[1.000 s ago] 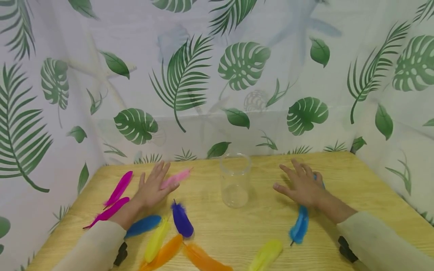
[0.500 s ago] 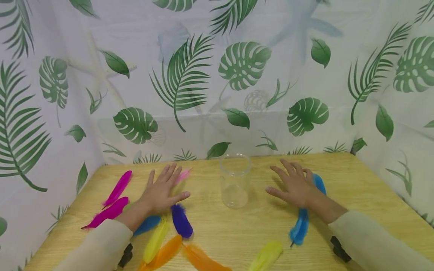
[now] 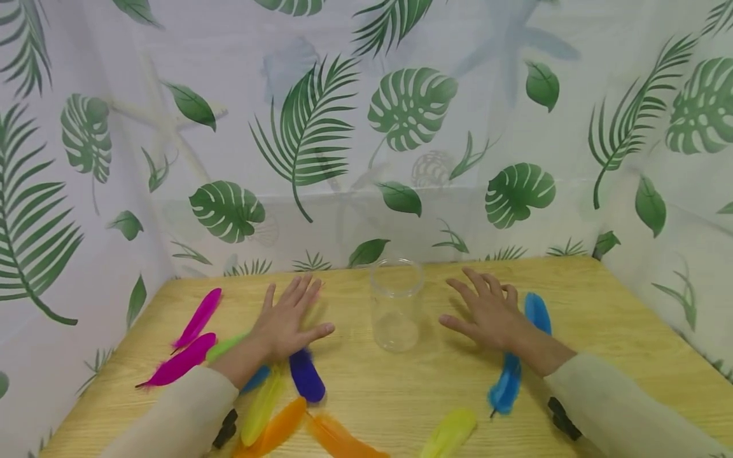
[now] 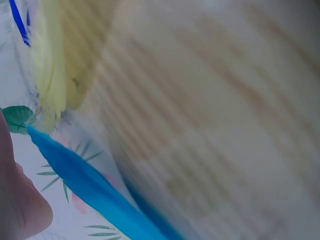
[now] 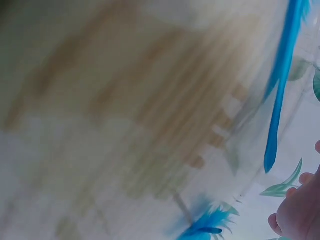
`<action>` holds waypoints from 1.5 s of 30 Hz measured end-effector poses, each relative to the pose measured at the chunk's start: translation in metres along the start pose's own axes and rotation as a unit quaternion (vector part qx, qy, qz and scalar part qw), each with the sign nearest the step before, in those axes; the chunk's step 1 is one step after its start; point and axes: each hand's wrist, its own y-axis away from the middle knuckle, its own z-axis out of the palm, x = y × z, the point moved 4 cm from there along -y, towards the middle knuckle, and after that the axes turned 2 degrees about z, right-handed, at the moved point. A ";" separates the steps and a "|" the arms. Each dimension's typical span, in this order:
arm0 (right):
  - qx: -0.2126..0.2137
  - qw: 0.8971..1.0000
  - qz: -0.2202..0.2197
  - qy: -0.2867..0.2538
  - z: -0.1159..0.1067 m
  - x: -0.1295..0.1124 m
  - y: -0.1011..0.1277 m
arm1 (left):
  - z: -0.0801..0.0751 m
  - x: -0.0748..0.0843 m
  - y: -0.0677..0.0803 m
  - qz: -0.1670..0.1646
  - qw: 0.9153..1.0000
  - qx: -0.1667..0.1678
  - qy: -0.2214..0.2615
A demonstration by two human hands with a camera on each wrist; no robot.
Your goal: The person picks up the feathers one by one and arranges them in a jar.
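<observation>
Head view: wooden table [image 3: 601,299] set against a leaf-print curtain [image 3: 366,127]; a clear, empty glass jar [image 3: 396,304] stands upright at centre rear, mouth open. Left hand [image 3: 286,321] lies flat, fingers straight and spread, palm down just left of the jar, apart from it and holding nothing; a dark blue feather [image 3: 306,376] lies just beneath its heel, a blue feather [image 3: 256,378] shows under the wrist, and a green feather [image 3: 226,345] peeks out beside the forearm. Right hand [image 3: 487,312] likewise flat, fingers spread and relaxed, holding nothing, just right of the jar; a light blue feather [image 3: 537,312] lies beside its outer edge, another light blue feather [image 3: 504,385] by the wrist. Also present: two magenta feathers [image 3: 197,318] [image 3: 180,362] at far left, yellow feather [image 3: 260,407], orange feathers [image 3: 283,427] [image 3: 340,439], yellow-green feather [image 3: 449,432] along the near edge. Left wrist view: blurred; blue feather [image 4: 95,192] and yellow feather [image 4: 50,65] over wood grain; finger posture not legible here. Right wrist view: blurred; light blue feather [image 5: 280,90] against the table, part of the right hand [image 5: 300,215] at the corner. Risks, as judged: the feathers look light and loose, so a quick sweep of either sleeve could scatter them or push them off the near edge; a hand closing inward could knock the jar over.
</observation>
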 end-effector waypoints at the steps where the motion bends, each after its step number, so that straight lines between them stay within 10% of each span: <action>1: 0.000 1.000 0.001 0.002 0.000 -0.001 -0.001 | 0.000 0.001 -0.001 0.001 1.000 0.000 0.000; 45: 0.000 0.999 -0.040 0.009 0.008 -0.029 -0.013 | 0.006 0.027 -0.024 -0.005 0.999 -0.009 0.039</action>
